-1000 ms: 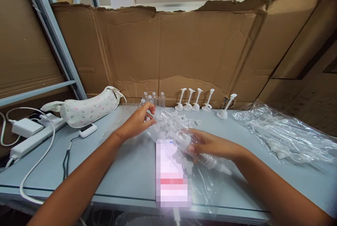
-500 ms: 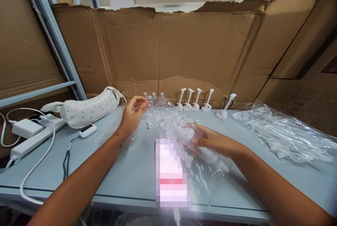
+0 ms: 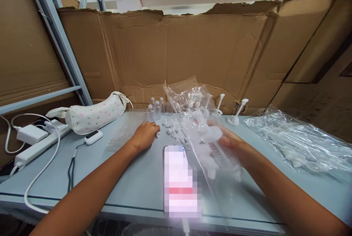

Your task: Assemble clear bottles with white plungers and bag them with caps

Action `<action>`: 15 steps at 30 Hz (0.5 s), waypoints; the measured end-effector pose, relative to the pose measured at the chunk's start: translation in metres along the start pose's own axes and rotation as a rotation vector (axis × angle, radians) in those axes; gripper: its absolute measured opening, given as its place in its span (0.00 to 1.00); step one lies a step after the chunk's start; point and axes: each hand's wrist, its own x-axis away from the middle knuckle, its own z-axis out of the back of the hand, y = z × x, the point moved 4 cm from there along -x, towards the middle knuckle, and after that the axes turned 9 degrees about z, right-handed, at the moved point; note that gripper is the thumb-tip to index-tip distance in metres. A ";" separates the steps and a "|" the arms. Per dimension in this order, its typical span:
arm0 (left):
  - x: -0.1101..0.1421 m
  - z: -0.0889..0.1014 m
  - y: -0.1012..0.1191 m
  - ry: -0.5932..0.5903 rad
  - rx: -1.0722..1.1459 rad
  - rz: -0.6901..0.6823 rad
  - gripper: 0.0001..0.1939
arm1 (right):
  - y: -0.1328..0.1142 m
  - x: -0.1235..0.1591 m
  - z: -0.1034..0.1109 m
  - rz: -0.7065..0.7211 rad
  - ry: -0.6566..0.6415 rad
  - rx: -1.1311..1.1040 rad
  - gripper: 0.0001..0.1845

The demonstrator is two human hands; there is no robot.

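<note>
My left hand [image 3: 146,137] rests low on the table with its fingers curled down. At its fingertips is a small white cap [image 3: 158,134]. My right hand [image 3: 227,139], a little blurred, grips a clear plastic bag [image 3: 189,98] lifted above the table. Frosted white plastic pieces [image 3: 210,135] show inside the bag. A heap of small white caps [image 3: 174,128] lies between my hands. Behind them stand several small clear bottles [image 3: 157,110]. White pump-like stems on round bases [image 3: 233,120] stand to the right, partly hidden by the bag.
A phone with a blurred screen [image 3: 180,181] lies at the front. On the left are a floral pouch [image 3: 95,115], a white device [image 3: 93,137] and a power strip [image 3: 41,146] with cables. Another clear bag [image 3: 302,144] lies right. Cardboard [image 3: 178,52] walls the back.
My left hand has come down from the bottles to the table by the caps. The bag in my right hand has risen, uncovering the cap heap and hiding some white stems.
</note>
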 end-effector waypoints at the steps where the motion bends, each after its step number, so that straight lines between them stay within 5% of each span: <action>1: 0.000 0.000 0.001 0.002 -0.030 -0.003 0.10 | -0.001 0.001 0.001 0.007 0.022 0.010 0.41; 8: 0.001 0.018 0.010 0.131 -0.101 0.048 0.10 | 0.000 -0.003 0.005 0.025 0.064 0.087 0.38; 13: 0.015 0.062 0.015 0.656 0.164 0.061 0.11 | 0.012 -0.004 0.006 -0.097 0.061 0.289 0.33; 15: 0.020 0.071 0.015 0.751 0.270 0.032 0.11 | 0.015 -0.004 0.003 -0.124 0.029 0.326 0.30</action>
